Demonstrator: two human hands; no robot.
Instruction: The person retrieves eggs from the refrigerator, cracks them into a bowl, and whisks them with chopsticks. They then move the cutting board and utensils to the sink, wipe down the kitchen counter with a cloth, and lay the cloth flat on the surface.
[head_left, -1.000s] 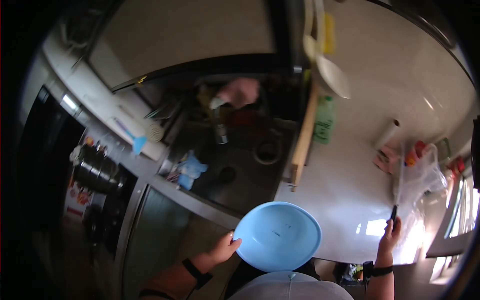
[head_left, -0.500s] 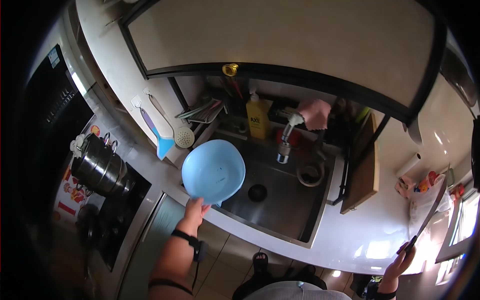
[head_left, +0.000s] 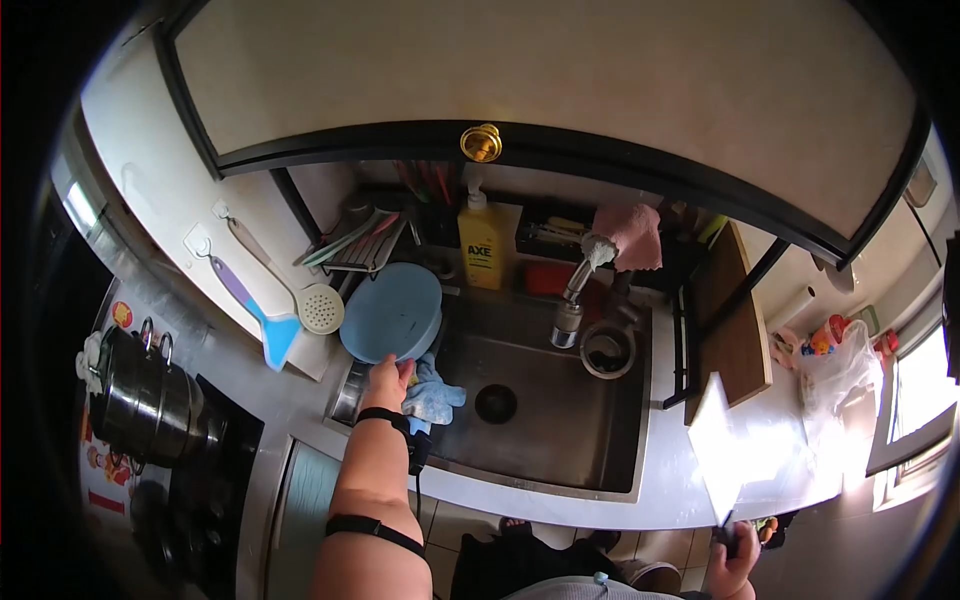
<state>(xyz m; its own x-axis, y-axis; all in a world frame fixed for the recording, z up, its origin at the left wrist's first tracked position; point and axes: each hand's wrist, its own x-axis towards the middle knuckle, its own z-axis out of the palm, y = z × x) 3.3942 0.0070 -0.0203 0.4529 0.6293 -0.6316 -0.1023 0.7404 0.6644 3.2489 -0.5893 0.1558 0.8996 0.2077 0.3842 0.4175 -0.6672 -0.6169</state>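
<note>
My left hand is closed on the near rim of a light blue plastic basin. The basin leans tilted at the left end of the steel sink, below the hanging utensils. Just right of my wrist, a blue and white cloth lies over the sink's left part. At the lower right, my right hand grips the black handle of a kitchen knife. Its broad blade points up over the counter and shines with glare.
A faucet with a pink cloth above it stands behind the sink, beside a yellow soap bottle. A wooden board stands to the right. A steel pot sits on the stove at left.
The basin has moved back and left and now tilts away, uncovering the cloth. My right hand has brought the knife leftward from the window side, its blade now facing me broadly.
</note>
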